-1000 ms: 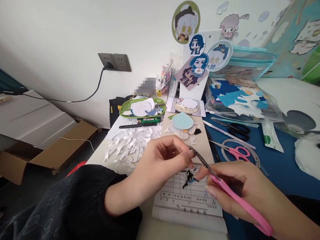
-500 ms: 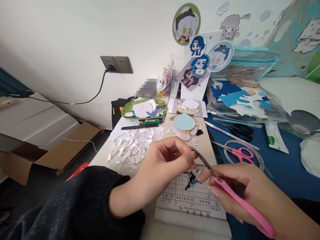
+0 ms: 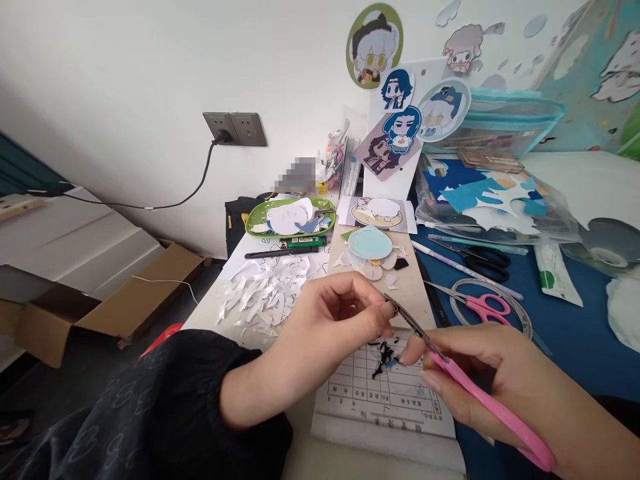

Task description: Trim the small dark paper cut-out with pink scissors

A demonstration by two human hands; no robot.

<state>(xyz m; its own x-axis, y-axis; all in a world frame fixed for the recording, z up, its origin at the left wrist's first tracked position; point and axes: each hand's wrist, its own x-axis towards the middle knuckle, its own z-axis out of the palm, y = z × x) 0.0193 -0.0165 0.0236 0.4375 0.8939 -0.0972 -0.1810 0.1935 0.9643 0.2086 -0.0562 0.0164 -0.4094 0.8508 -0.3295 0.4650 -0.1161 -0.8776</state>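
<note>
One green tray (image 3: 254, 225) of paper cutouts (image 3: 284, 217) — pink scissors (image 3: 470, 385) in right fingers (image 3: 445, 395).

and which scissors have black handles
The black scissors, lying beyond the loose pink scissors; those and the held pink scissors, in the right hand, have pink handles.

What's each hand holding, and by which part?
Right hand: pink-handled scissors, by the handles. Left hand: a small dark piece, pinched in the fingertips; which part, can't tell.

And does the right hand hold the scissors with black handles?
No, the right hand holds pink-handled scissors, while the black-handled scissors lie beyond it on the blue surface.
</note>
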